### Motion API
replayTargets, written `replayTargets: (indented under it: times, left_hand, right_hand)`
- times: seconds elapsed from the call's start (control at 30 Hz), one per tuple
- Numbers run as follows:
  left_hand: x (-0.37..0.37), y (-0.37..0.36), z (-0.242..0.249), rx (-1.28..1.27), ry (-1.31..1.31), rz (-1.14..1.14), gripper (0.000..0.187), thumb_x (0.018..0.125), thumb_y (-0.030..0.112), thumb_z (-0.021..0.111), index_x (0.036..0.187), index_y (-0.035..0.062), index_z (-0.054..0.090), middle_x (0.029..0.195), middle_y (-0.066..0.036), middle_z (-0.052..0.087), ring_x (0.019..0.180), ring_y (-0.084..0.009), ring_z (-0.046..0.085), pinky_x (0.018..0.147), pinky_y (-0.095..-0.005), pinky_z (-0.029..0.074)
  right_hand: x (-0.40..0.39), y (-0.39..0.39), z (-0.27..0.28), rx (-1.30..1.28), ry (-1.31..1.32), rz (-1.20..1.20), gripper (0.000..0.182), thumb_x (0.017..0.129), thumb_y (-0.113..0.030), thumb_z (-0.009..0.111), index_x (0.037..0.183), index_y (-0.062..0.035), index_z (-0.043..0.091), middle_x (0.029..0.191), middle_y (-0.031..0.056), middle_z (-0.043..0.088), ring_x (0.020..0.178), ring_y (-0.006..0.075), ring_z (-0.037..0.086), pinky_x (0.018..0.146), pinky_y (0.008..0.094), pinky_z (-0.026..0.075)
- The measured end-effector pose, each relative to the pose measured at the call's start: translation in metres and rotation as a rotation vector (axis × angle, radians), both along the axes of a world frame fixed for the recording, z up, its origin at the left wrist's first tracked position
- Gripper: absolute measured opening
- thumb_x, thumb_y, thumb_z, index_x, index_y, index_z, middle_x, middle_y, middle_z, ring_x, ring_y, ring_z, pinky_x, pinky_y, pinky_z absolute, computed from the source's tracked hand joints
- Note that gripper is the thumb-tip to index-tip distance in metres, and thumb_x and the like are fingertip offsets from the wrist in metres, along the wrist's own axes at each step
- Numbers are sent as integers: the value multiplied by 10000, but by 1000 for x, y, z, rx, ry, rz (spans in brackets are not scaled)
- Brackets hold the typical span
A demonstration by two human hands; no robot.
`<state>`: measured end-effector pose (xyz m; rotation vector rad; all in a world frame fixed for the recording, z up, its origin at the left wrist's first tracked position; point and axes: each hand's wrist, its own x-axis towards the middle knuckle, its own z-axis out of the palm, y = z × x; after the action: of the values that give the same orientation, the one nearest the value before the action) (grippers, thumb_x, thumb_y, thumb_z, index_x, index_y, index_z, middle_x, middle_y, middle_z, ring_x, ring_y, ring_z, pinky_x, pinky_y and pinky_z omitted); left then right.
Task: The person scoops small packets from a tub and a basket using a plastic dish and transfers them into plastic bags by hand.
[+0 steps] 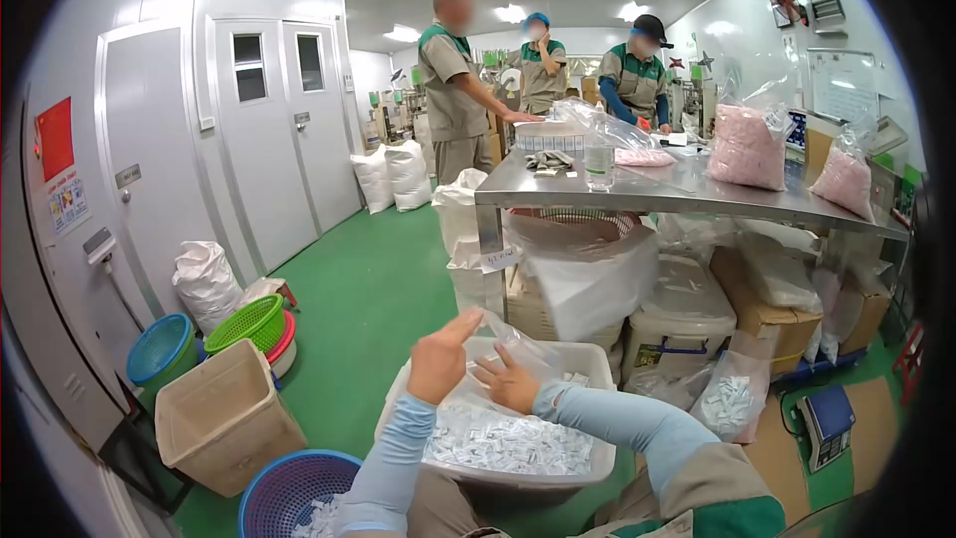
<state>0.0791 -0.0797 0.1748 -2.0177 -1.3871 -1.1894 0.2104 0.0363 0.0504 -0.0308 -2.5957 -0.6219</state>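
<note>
My left hand (439,359) is raised over the near left side of a white tub (603,369), its fingers closed on the upper edge of a clear plastic bag (533,354). Just right of it, my right hand (509,380) lies against the same bag with fingers stretched and apart. Beneath both hands, many small white packets (513,443) fill the bottom of the tub. The bag hangs over the tub's far part, and its lower end is hard to make out.
A steel table (637,194) stands ahead, with pink-filled bags (747,147) on top and lidded bins (682,314) below. Left are a beige tub (221,408), a blue basket (289,493) and a green basket (246,324). A scale (826,423) sits right. Three people stand behind the table.
</note>
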Motion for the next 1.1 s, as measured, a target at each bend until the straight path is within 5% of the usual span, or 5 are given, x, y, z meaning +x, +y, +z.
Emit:
replayTargets:
  times: [0.23,0.4,0.53,0.87,1.1]
  left_hand:
    - [-25,-2,-77,-259,33,51,449,693,-45,473,1067,143,632,1153,-36,604,822,-268,632,647,-348,508]
    - [-15,-27,-46,-210,-49,40,444,707,-48,459,1048,163,650,1103,-58,625,899,-276,620,738,-378,506]
    - [-38,10,-91,-330,23,61,460,716,-50,431,1057,166,651,1100,-62,625,927,-283,610,773,-369,500]
    - [-73,-7,-33,-323,32,183,569,705,-47,426,1208,181,563,1121,-120,600,936,-319,599,762,-355,490]
    - [-64,35,-36,-607,-342,136,562,744,9,440,1299,80,488,1205,-106,578,597,-81,445,573,-239,408]
  right_hand:
    - [-15,12,-63,-425,-1026,-431,473,898,-470,318,1296,-274,482,1341,112,455,1351,264,247,1064,619,-7]
    - [2,-26,-59,-391,244,-385,496,874,-476,436,1300,-225,475,1312,173,435,1304,367,285,1030,661,68]
    - [-2,13,-82,-683,-937,-545,506,884,-511,358,1191,-184,592,1295,91,510,1281,329,364,1044,615,107]
    - [130,-34,106,-1348,186,149,369,953,-261,464,1244,-40,519,1173,86,582,1111,178,525,958,314,404]
    - [444,-71,-126,-662,567,-1586,617,803,-402,629,1303,-95,436,1220,195,515,1117,342,488,921,415,398]
